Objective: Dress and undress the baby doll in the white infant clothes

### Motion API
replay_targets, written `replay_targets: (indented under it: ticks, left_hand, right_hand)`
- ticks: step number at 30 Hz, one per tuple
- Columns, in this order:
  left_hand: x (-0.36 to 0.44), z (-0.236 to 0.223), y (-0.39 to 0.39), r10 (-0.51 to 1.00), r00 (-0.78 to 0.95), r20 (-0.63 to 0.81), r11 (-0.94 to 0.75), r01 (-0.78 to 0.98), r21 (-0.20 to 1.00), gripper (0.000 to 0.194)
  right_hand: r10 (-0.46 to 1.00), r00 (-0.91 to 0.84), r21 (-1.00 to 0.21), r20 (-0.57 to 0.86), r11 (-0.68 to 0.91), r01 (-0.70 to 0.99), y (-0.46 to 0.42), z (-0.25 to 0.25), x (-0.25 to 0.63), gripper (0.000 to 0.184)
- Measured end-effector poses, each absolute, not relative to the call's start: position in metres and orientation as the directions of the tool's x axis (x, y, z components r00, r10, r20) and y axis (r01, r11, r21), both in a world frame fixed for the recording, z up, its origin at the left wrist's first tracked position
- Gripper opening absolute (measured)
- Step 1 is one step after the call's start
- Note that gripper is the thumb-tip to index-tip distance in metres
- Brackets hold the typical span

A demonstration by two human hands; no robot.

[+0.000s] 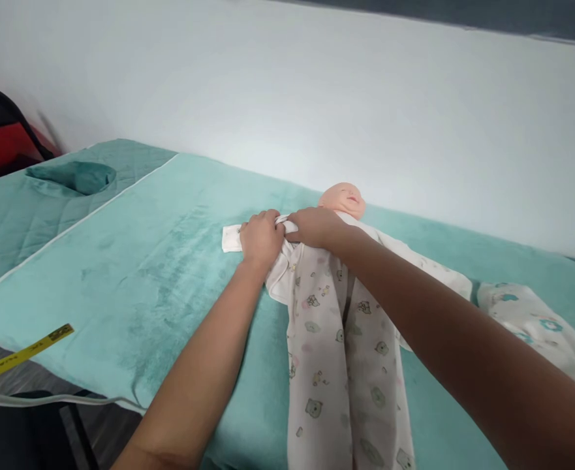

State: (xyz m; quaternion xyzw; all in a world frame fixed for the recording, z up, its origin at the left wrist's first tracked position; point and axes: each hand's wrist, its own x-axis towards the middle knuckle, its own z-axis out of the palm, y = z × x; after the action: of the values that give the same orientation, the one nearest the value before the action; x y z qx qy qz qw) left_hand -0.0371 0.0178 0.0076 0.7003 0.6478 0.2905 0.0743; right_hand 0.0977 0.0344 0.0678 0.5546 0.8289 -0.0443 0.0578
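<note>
Left hand [262,236] and right hand [314,226]: fingers clamped on bunched white cloth [288,226] between them. Doll [342,198], smooth and round-headed, lies face-up on plush teal cover [184,274], body inside white top [428,261]. Soft animal-print garment [317,356], long tubular legs, runs toward camera.

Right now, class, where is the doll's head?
In the head-camera view, the doll's head is right of centre, just beyond the right hand and near the far edge of the green cover.
</note>
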Motion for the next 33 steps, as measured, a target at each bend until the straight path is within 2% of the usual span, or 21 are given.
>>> replay_targets:
  ticks: [5, 9, 12, 16, 19, 23, 25, 28, 33]
  left_hand:
    - [-0.041, 0.008, 0.013, 0.919, -0.023, 0.393, -0.218, 0.8, 0.559, 0.034]
    - [-0.045, 0.005, 0.011, 0.89, -0.085, 0.448, -0.256, 0.72, 0.645, 0.042]
    - [-0.047, 0.001, 0.014, 0.903, -0.097, 0.419, -0.231, 0.71, 0.665, 0.043]
    - [-0.048, 0.0, 0.016, 0.955, -0.036, 0.295, -0.161, 0.772, 0.615, 0.04]
    - [-0.046, 0.004, 0.01, 0.958, 0.012, 0.286, -0.169, 0.83, 0.532, 0.045]
    - [-0.041, 0.008, -0.001, 0.891, 0.176, 0.419, -0.346, 0.86, 0.374, 0.052]
    - [-0.041, 0.007, -0.003, 0.873, 0.232, 0.429, -0.39, 0.86, 0.328, 0.049]
    - [-0.044, 0.004, 0.001, 0.894, 0.184, 0.408, -0.322, 0.897, 0.303, 0.038]
    - [-0.047, 0.001, 0.007, 0.928, -0.027, 0.372, -0.101, 0.942, 0.32, 0.04]
  right_hand:
    - [0.907, -0.375, 0.1, -0.193, 0.398, 0.912, 0.029, 0.084, 0.097, 0.045]
    - [0.907, -0.35, 0.174, -0.234, 0.394, 0.903, 0.017, 0.112, 0.114, 0.044]
    - [0.932, -0.313, 0.196, -0.182, 0.347, 0.917, 0.01, 0.129, 0.135, 0.041]
    - [0.948, -0.314, 0.187, -0.054, 0.318, 0.929, 0.001, 0.141, 0.16, 0.037]
    - [0.949, -0.314, 0.146, -0.017, 0.313, 0.939, -0.004, 0.138, 0.163, 0.035]
    - [0.938, -0.347, 0.072, -0.022, 0.347, 0.935, -0.002, 0.119, 0.146, 0.036]
    - [0.93, -0.367, 0.03, -0.034, 0.367, 0.93, 0.001, 0.107, 0.136, 0.036]
    - [0.936, -0.351, -0.085, 0.006, 0.351, 0.933, 0.002, 0.096, 0.133, 0.037]
    - [0.954, -0.147, -0.314, 0.262, 0.228, 0.921, -0.015, 0.081, 0.172, 0.036]
